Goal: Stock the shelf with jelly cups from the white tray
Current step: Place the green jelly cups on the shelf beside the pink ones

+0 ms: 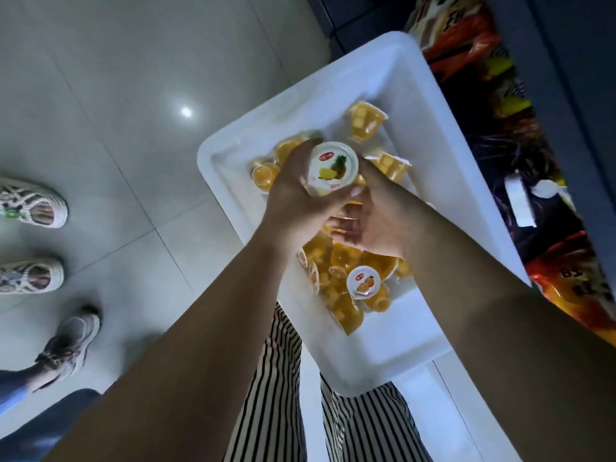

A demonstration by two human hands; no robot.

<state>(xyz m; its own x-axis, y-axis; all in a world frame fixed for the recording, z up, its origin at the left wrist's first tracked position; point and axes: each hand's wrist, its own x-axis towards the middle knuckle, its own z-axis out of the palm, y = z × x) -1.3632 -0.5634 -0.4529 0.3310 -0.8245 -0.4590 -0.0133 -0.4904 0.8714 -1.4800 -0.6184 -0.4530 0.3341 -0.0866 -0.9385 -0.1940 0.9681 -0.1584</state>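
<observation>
1. My left hand (300, 195) grips one pineapple jelly cup (333, 168), fingers curled round its sides, foil lid facing up, held above the white tray (383, 71).
2. My right hand (376, 225) sits just beside it, low over the cups; its thumb touches the cup's edge. I cannot tell whether its fingers hold anything.
3. Risk, as I judge it: the cup is smooth and only held at the sides, so it could slip and drop back into the pile, denting a lid.
4. Risk: the right hand, reaching among loose cups, could knock some over.
5. Count: one cup held; roughly a dozen jelly cups (353, 295) in the tray, several hidden under my arms.
6. The shelf (493, 128) on my right holds snack bags.
7. Three shoes (33, 201) of bystanders stand at left.
</observation>
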